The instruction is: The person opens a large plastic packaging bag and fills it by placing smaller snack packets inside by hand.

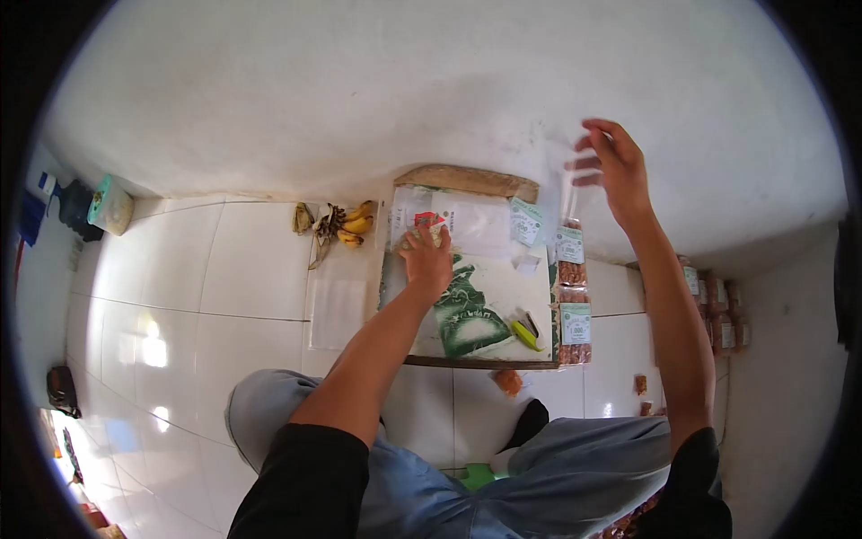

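Observation:
My left hand [426, 258] rests palm down on the low table [530, 296], its fingers over a clear plastic sheet or bag [476, 225] and against a small red and white printed piece [431, 218]. Whether it grips anything there is hard to see; the fingers look laid flat. Raised in front of the wall at the right, my right hand [617, 171] has its fingers apart and a little blurred, with nothing plain between them. Below it, filled clear packs with pale green labels [575, 323] line the table's right edge. A green cutter [525, 335] lies on the table.
A bunch of bananas [356, 223] lies on the tiled floor to the left. More labelled packs [718, 310] are stacked at the right wall. A loose label [526, 221] is on the table's far right. An orange-brown packet [508, 383] sits below the near edge.

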Demonstrator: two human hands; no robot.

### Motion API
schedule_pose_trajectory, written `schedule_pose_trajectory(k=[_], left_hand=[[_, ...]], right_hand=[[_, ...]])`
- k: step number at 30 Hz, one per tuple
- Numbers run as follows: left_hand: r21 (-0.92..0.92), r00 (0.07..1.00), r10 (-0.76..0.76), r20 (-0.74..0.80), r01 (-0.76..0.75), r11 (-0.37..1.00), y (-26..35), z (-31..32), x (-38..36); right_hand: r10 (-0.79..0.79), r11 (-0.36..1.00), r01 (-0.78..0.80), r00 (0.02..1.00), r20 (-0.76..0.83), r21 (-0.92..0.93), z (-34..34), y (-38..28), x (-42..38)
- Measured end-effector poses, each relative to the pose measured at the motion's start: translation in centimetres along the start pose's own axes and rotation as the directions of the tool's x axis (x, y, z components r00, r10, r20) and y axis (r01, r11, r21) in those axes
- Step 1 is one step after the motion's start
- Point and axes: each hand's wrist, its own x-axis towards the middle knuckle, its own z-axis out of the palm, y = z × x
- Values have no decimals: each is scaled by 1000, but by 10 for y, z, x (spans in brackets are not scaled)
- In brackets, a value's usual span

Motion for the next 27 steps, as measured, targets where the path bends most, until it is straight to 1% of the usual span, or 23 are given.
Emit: schedule_pose_trajectory(k=[2, 3, 5, 6, 7, 8, 9, 10, 11, 12, 13, 14, 15, 16, 17, 18, 20, 21, 22, 23, 25, 26, 27], left_hand=[[-43, 998, 6, -68, -9, 999, -5, -7, -1], [-41, 998, 4, -59, -7, 999, -1, -10, -8], [-215, 1000, 16, -8, -18, 976, -2, -27, -11], [-207, 1000, 9, -15, -12, 978, -9, -32, -7], [-243, 991, 36, -132, -68, 968, -14, -35, -7], [-273, 968, 59, -245, -127, 954, -19, -36, -8], [-266, 967, 52, -247, -120, 956, -27, -34, 1], [-532, 982, -71, -176, -34, 846, -38, -23, 16], [-748, 982, -171, -75, 58, 661, -51, -7, 31], [-765, 976, -202, -75, 74, 640, -61, 5, 42], [-781, 969, -234, -75, 88, 618, -71, 16, 52], [-987, 916, -369, 159, 139, -79, -73, 6, 51], [-676, 855, -304, 420, 71, -734, -75, -4, 48], [-608, 873, -250, 418, 65, -791, -83, -10, 45], [-614, 873, -251, 417, 67, -786, -89, -18, 41], [-615, 869, -223, 441, 112, -781, -94, -22, 37], [-617, 862, -195, 467, 160, -771, -95, -20, 41], [-808, 868, -263, 421, 226, -545, -95, -13, 46], [-922, 880, -312, 358, 280, -269, -95, -6, 51], [-921, 880, -308, 362, 287, -264, -95, 2, 53], [-974, 891, -413, 191, 225, 35, -89, -4, 49], [-973, 892, -408, 193, 229, 40, -87, -8, 47], [-979, 892, -404, 203, 198, -56, -88, -14, 48]], right_hand=[[-115, 981, 93, 985, 125, 168, 25, -17, 2], [-107, 982, 84, 986, 128, 171, 28, -19, 1], [-107, 931, 70, 991, 85, 358, 37, -23, 8], [-104, 911, 83, 994, 30, 404, 40, -21, 13], [-102, 908, 78, 994, 36, 413, 42, -13, 15], [-26, 904, 33, 999, -22, 427, 42, 0, 16], [41, 896, -2, 996, -79, 444, 41, 14, 21], [98, 877, -43, 991, -89, 478, 43, 37, 26], [179, 866, -112, 980, -93, 488, 45, 59, 26], [258, 849, -178, 961, -97, 498, 48, 82, 26], [292, 830, -208, 953, -86, 517, 48, 116, 28], [325, 811, -237, 943, -75, 535, 48, 149, 30], [327, 806, -238, 942, -73, 543, 50, 173, 26], [378, 800, -288, 923, -70, 526, 51, 193, 23], [433, 790, -343, 899, -67, 508, 52, 209, 20], [439, 785, -346, 896, -68, 513, 52, 221, 17], [491, 832, -454, 870, -39, 319, 50, 242, 17], [494, 828, -456, 869, -39, 325, 50, 247, 18], [463, 858, -435, 885, -46, 272, 50, 253, 18], [433, 884, -413, 900, -52, 218, 49, 259, 16], [455, 871, -424, 886, -84, 246, 51, 259, 21], [474, 860, -432, 873, -112, 272, 51, 259, 24], [477, 858, -432, 871, -116, 278, 49, 262, 27]])
